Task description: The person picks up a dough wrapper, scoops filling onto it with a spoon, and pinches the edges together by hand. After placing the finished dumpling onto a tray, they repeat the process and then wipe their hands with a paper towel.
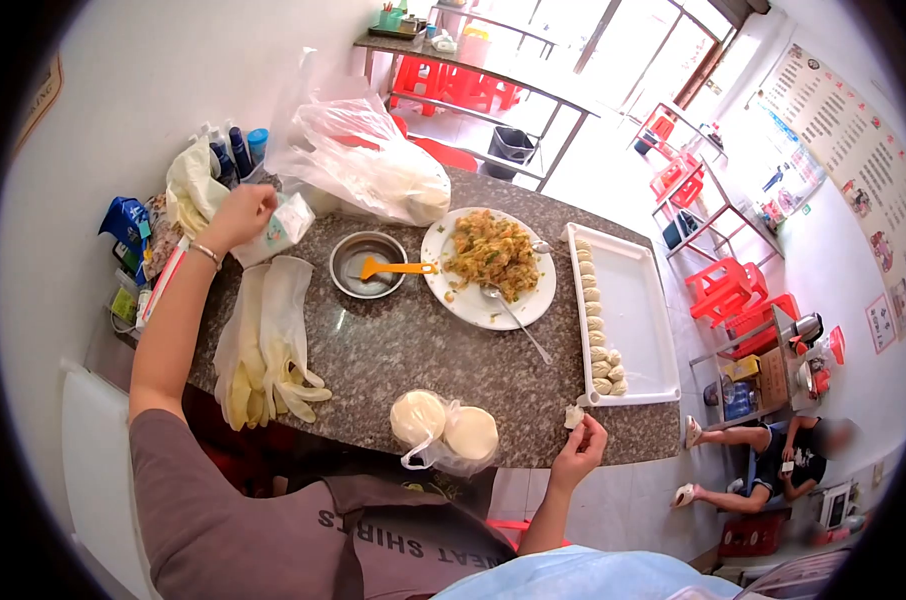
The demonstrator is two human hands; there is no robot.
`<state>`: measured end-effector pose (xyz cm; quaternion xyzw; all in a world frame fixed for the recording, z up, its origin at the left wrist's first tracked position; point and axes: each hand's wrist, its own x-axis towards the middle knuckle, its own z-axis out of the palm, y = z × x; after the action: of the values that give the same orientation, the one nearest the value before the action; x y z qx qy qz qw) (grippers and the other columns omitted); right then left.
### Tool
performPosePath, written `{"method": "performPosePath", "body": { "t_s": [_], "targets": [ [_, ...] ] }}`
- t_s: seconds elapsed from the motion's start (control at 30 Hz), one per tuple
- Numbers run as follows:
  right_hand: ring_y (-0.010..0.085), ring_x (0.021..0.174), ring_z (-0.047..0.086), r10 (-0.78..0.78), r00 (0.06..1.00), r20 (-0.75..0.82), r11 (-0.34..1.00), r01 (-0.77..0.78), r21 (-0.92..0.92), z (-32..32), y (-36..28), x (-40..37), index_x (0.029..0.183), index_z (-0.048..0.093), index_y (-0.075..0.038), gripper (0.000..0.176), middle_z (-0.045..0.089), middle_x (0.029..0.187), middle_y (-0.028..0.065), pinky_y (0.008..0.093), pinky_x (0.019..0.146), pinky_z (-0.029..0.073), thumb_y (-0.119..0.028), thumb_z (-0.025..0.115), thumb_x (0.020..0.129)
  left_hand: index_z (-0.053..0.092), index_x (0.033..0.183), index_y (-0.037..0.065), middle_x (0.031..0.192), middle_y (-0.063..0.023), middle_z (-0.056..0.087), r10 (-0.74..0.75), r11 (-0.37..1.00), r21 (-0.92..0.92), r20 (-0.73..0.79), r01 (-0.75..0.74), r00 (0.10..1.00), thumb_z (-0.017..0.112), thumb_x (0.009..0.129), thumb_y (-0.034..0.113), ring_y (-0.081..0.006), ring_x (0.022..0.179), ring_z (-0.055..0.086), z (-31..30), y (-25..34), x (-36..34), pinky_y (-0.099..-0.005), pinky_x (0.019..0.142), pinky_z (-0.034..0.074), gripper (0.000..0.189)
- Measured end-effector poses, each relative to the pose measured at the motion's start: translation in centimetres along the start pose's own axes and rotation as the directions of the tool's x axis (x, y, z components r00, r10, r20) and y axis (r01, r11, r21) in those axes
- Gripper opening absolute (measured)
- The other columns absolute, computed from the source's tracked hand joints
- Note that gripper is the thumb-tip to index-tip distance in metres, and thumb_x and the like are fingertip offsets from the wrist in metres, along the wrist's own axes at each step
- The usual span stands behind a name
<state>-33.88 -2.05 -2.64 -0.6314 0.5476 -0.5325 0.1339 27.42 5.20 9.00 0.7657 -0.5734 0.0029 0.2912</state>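
Note:
My left hand (245, 214) is over the back left of the table, fingers curled, beside a white packet with green print (285, 226). Whether anything is in its fingers is hidden. Near the front right edge, my right hand (581, 452) pinches a small crumpled white piece (573, 416). To its left lie round white dough wrappers (471, 433) in clear plastic bags. A white tray (641, 330) beyond it holds a row of dumplings (593, 310). Mid-table is a plate (441, 290) of chopped filling (491, 252) with a spoon (518, 328) in it.
A metal bowl (351, 284) has an orange-handled spreader (398, 268) across it. Pale gloves (263, 345) lie front left. A plastic bag (363, 150) and bottles (239, 152) stand along the back left. Beyond are red stools (725, 288) and a seated person (773, 460) at right.

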Motion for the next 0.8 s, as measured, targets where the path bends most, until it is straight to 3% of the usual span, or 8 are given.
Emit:
{"method": "performPosePath", "body": {
  "t_s": [0.17, 0.23, 0.37, 0.43, 0.5, 0.57, 0.67, 0.8],
  "targets": [
    [0.0121, 0.08, 0.055, -0.014, 1.0, 0.021, 1.0, 0.014, 0.017, 0.1, 0.8, -0.2, 0.108, 0.062, 0.0, 0.017, 0.059, 0.099, 0.0059, 0.0247, 0.067, 0.045, -0.01, 0.057, 0.095, 0.062, 0.079, 0.001, 0.076, -0.0164, 0.066, 0.04, 0.999, 0.023, -0.16, -0.037, 0.986, 0.064, 0.076, 0.011, -0.0312, 0.074, 0.066, -2.7, 0.8, 1.2, -0.0369, 0.066, 0.051, 0.011],
    [0.012, 0.083, 0.056, -0.047, 0.998, 0.04, 0.999, 0.046, 0.023, 0.0, 1.4, -0.6, 0.11, 0.061, -0.001, 0.019, 0.06, 0.1, 0.0061, 0.0245, 0.07, 0.047, -0.011, 0.056, 0.095, 0.063, 0.083, 0.003, 0.077, -0.0148, 0.066, 0.156, 0.987, 0.033, 0.103, -0.16, 0.982, 0.064, 0.078, 0.012, -0.0286, 0.072, 0.065, -3.5, -0.4, 1.5, -0.0368, 0.067, 0.051, 0.011],
    [0.0134, 0.08, 0.052, 0.001, 1.0, 0.024, 0.999, -0.002, 0.042, 0.1, 1.0, -0.6, 0.109, 0.06, 0.0, 0.017, 0.057, 0.099, 0.0057, 0.0269, 0.07, 0.045, -0.007, 0.056, 0.095, 0.064, 0.088, 0.005, 0.082, -0.013, 0.068, 0.031, 0.995, 0.102, -0.227, -0.008, 0.973, 0.062, 0.082, 0.018, -0.0279, 0.073, 0.065, -6.7, -1.0, 2.3, -0.0375, 0.066, 0.05, 0.014],
    [0.0136, 0.078, 0.049, -0.004, 1.0, 0.011, 1.0, 0.004, 0.029, 0.1, 1.3, -0.4, 0.109, 0.061, -0.001, 0.017, 0.057, 0.099, 0.0052, 0.0268, 0.069, 0.044, -0.007, 0.056, 0.094, 0.064, 0.092, 0.005, 0.08, -0.0119, 0.068, -0.069, 0.998, 0.01, 0.102, 0.068, 0.992, 0.062, 0.084, 0.014, -0.0234, 0.074, 0.066, -8.4, -0.8, 2.4, -0.0356, 0.064, 0.05, 0.012],
    [0.0137, 0.081, 0.051, -0.022, 0.999, 0.033, 1.0, 0.021, 0.005, -0.1, 1.6, -0.4, 0.111, 0.06, -0.001, 0.019, 0.059, 0.103, 0.006, 0.0266, 0.071, 0.045, -0.008, 0.056, 0.095, 0.059, 0.094, 0.002, 0.077, -0.0092, 0.066, 0.13, 0.968, 0.25, -0.39, -0.031, 0.911, 0.059, 0.088, 0.012, -0.0166, 0.064, 0.063, -9.5, -0.4, 2.2, -0.0308, 0.06, 0.049, 0.011],
    [0.014, 0.088, 0.056, -0.052, 0.997, 0.053, 0.997, 0.055, -0.051, -0.3, 1.8, -0.4, 0.115, 0.059, -0.001, 0.022, 0.061, 0.11, 0.0078, 0.0263, 0.075, 0.047, -0.01, 0.055, 0.096, 0.06, 0.096, 0.003, 0.079, -0.0095, 0.067, -0.078, 0.992, 0.081, -0.227, 0.098, 0.971, 0.059, 0.088, 0.012, -0.016, 0.064, 0.064, -10.2, -2.9, 3.0, -0.0308, 0.06, 0.049, 0.012],
    [0.0139, 0.087, 0.055, -0.075, 0.996, 0.038, 0.996, 0.077, -0.046, -0.2, 2.3, -0.3, 0.116, 0.059, -0.001, 0.022, 0.061, 0.11, 0.0078, 0.0267, 0.075, 0.046, -0.01, 0.055, 0.096, 0.062, 0.102, 0.004, 0.084, -0.0081, 0.068, -0.016, 0.989, 0.118, -0.496, 0.086, 0.868, 0.056, 0.09, 0.009, -0.0149, 0.074, 0.067, -11.3, -3.6, 3.2, -0.0298, 0.067, 0.052, 0.013],
    [0.0124, 0.081, 0.051, -0.029, 1.0, -0.007, 0.999, 0.029, 0.042, -0.3, 3.2, -0.2, 0.118, 0.057, 0.001, 0.024, 0.057, 0.114, 0.0076, 0.0258, 0.07, 0.045, -0.008, 0.055, 0.095, 0.064, 0.089, -0.001, 0.074, -0.0169, 0.068, -0.14, 0.988, -0.015, -0.502, 0.153, 0.854, 0.065, 0.085, 0.012, -0.0242, 0.065, 0.069, -12.1, -1.9, 2.2, -0.0357, 0.063, 0.053, 0.013]
  ]
}}
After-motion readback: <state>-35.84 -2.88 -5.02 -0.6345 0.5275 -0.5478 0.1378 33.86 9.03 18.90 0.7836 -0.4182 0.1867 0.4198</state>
